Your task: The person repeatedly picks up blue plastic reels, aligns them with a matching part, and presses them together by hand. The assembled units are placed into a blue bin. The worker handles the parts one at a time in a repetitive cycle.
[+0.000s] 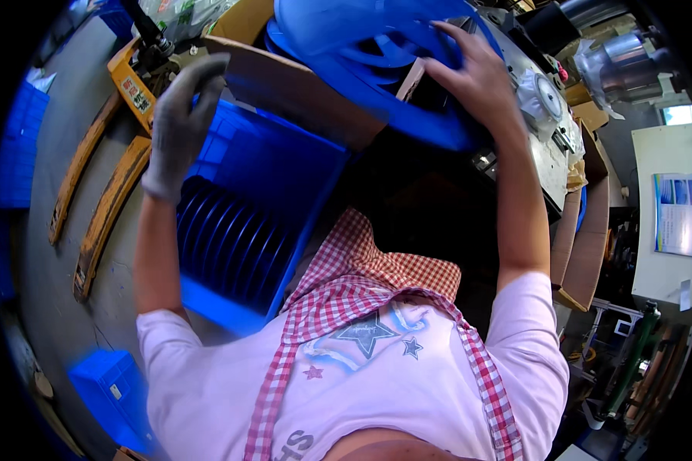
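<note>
A large round blue plastic part (338,73), with an open, spoked-looking middle, is tilted at the top centre and partly smeared by motion. My right hand (473,77) is bare and has its thumb and fingers around an inner edge of that part. On my left hand (184,123) is a grey work glove. It is raised over the left side of a blue crate (323,180), fingers stretched out and holding nothing. Inside the crate stands a row of several dark blue discs (234,238) on edge.
A cardboard box (300,96) stands behind the crate. Left of it is a pallet jack (131,84) with worn orange forks. A worktable (542,154) with metal parts and another open carton (584,223) are on the right. A blue bin (115,396) sits at the lower left.
</note>
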`<state>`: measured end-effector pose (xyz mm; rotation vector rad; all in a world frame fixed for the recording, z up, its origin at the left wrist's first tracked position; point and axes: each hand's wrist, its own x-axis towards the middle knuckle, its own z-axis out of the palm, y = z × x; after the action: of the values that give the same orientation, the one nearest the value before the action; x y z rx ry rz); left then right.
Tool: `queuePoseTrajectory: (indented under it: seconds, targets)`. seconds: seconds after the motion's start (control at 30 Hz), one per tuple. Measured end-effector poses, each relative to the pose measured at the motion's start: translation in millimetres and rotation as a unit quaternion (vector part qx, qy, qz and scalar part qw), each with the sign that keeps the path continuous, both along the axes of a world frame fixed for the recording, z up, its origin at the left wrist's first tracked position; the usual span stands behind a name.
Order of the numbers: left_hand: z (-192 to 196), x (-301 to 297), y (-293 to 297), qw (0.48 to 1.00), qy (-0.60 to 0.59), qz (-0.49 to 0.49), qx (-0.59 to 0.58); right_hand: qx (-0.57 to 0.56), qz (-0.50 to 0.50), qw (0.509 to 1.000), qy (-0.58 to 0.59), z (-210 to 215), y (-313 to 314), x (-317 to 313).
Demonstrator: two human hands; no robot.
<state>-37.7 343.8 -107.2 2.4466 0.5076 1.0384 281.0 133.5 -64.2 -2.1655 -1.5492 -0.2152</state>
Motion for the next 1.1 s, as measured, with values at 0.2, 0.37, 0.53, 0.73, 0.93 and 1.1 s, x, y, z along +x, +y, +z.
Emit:
queuePoseTrajectory:
  seconds: [0.2, 0.37, 0.53, 0.73, 0.93, 1.1]
  targets:
    - [7.4, 163.9, 74.9, 0.954, 0.271, 0.025, 0.126, 0.142, -0.066, 0.941, 0.301, 10.4, -179.3, -57.4]
    - [-51.9, 263.5, 122.3, 0.881, 0.435, 0.089, 0.162, 0.219, -0.193, 0.865, 0.407, -10.9, -281.9, -132.7]
    - [-79.4, 266.0, 175.7, 0.848, 0.508, 0.062, 0.140, 0.311, -0.276, 0.807, 0.420, -38.4, -325.5, -177.6]
    - [29.3, 184.4, 129.1, 0.950, 0.289, -0.034, 0.114, 0.495, -0.101, 0.688, 0.521, -41.6, -305.9, -193.0]
    - [83.1, 102.2, -97.6, 0.928, 0.061, -0.351, 0.112, 0.503, 0.021, 0.496, 0.707, -59.9, -246.1, -177.7]
    - [72.3, 103.0, -233.1, 0.882, 0.053, -0.352, 0.310, 0.500, -0.016, 0.606, 0.619, -44.3, -239.0, -193.3]
